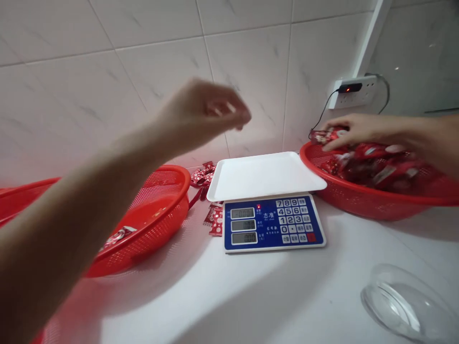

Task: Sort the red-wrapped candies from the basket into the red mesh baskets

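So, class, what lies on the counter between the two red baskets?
In the head view: a blue scale with a white tray, plus loose red packets beside it.

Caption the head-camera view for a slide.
Left hand raised beside the white scale tray; right hand on wrapped candies in a red basket.

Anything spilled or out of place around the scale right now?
Yes: a few red wrapped sweets lie loose on the counter between the left red basket and the scale, outside any basket. Nothing else stands out.
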Demonstrator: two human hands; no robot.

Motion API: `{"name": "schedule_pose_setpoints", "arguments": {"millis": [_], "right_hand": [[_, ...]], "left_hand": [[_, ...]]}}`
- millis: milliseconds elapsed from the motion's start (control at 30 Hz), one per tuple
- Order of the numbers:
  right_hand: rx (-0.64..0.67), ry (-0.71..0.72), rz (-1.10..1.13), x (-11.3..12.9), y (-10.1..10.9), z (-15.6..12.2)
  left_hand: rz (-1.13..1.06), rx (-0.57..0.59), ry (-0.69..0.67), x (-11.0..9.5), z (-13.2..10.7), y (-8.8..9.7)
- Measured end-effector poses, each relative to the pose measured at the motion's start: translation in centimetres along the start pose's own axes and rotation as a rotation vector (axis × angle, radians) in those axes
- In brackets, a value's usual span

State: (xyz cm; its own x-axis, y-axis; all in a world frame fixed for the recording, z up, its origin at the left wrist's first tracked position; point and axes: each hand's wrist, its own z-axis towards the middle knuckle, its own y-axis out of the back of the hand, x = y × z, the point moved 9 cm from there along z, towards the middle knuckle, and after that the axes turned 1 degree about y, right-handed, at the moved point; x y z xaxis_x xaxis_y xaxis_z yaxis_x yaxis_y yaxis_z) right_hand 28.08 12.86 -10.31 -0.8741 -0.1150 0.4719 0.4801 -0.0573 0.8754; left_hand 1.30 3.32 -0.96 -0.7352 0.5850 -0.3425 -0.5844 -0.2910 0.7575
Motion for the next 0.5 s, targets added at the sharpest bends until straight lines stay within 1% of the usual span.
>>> {"name": "schedule_pose_setpoints", "arguments": {"millis": [67, 133, 167, 200, 233, 267, 300, 333, 367, 433, 500], "right_hand": [[0.132, 0.153, 0.132, 4.4, -2.9, -0.1], [0.261, 0.281, 0.264, 8.3, -6.4, -0.1], [0.307, 0.272, 0.273, 9.4, -8.2, 0.1], [0.36, 0.293, 0.269, 10.5, -9.7, 0.2], [0.419, 0.293, 0.25, 11.1, -11.1, 0.3], [0.464, 0.289, 0.226, 11.4, -11.9, 0.3], [0.484, 0.289, 0.207, 11.5, -12.2, 0.3], [0.465, 0.277, 0.197, 11.2, -11.7, 0.4], [0.408, 0.257, 0.195, 10.5, -10.7, 0.6], [0.23, 0.194, 0.205, 7.9, -7.6, 0.9], [0.103, 0.102, 0.169, 3.9, -5.0, 0.7]], "left_hand": [[-0.179, -0.111, -0.043, -1.9, 0.7, 0.3], [-0.398, -0.191, -0.059, -2.7, 0.3, 0.0], [-0.48, -0.226, -0.058, -2.7, -0.1, -0.3], [-0.531, -0.25, -0.048, -2.5, -0.7, -0.6], [-0.556, -0.259, -0.035, -2.2, -1.3, -1.1], [-0.566, -0.254, -0.023, -1.9, -1.8, -1.6], [-0.559, -0.239, -0.006, -1.5, -2.3, -2.0], [-0.539, -0.229, 0.013, -1.1, -2.8, -2.1], [-0.511, -0.231, 0.027, -0.8, -3.2, -2.0], [-0.437, -0.277, 0.032, -0.5, -3.9, -0.9], [-0.368, -0.371, 0.021, -0.4, -4.5, 0.8]]}}
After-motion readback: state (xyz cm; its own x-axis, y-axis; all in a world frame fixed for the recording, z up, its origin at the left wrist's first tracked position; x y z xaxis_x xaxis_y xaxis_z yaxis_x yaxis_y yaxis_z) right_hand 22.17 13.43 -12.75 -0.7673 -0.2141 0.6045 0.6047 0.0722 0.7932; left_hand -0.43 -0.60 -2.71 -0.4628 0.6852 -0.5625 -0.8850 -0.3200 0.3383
